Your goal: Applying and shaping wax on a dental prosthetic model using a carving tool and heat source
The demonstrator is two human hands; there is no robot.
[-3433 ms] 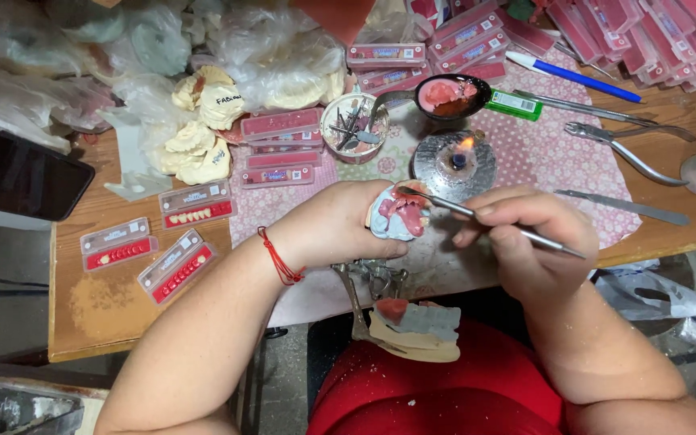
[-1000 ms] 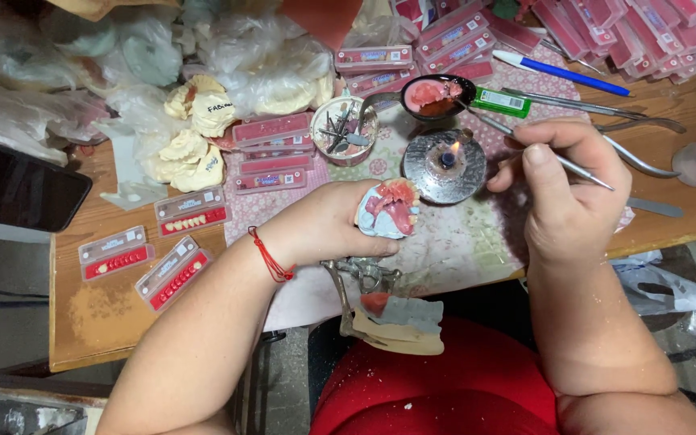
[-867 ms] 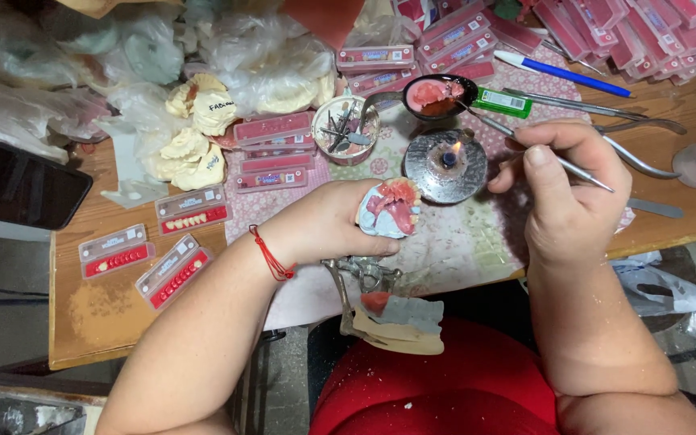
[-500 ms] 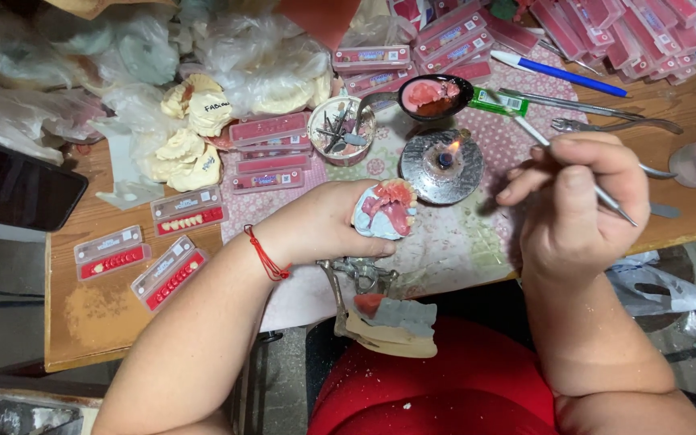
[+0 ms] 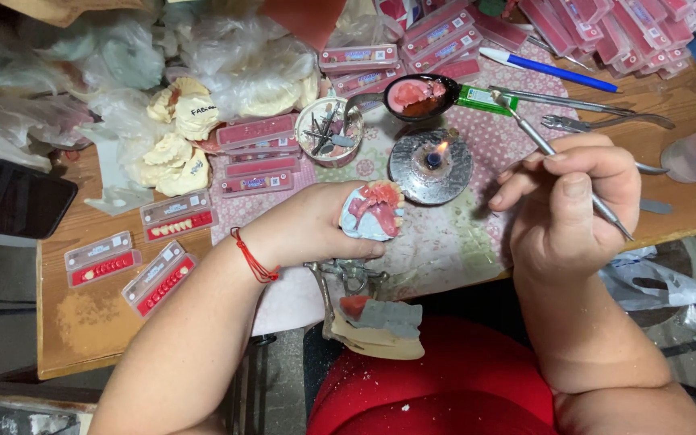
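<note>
Covering wooden bench (image 5: 82, 338): patterned cloth (image 5: 517, 137), lit burner (image 5: 431, 164), flat tooth-card boxes (image 5: 179, 216), plaster casts (image 5: 175, 153), plastic bags. Left hand (image 5: 316, 229) clasps grey dental model with pink wax (image 5: 374, 211) near bench's front edge. Right hand (image 5: 577, 205) pinches metal wax tool (image 5: 561, 169), tip raised toward dark spoon of wax (image 5: 416, 95).

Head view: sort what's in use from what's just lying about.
In use: dental cast in left hand; metal wax tool in right hand; lit burner; wax spoon.
Lying about: blue pen; pliers; tooth cards; phone.
</note>
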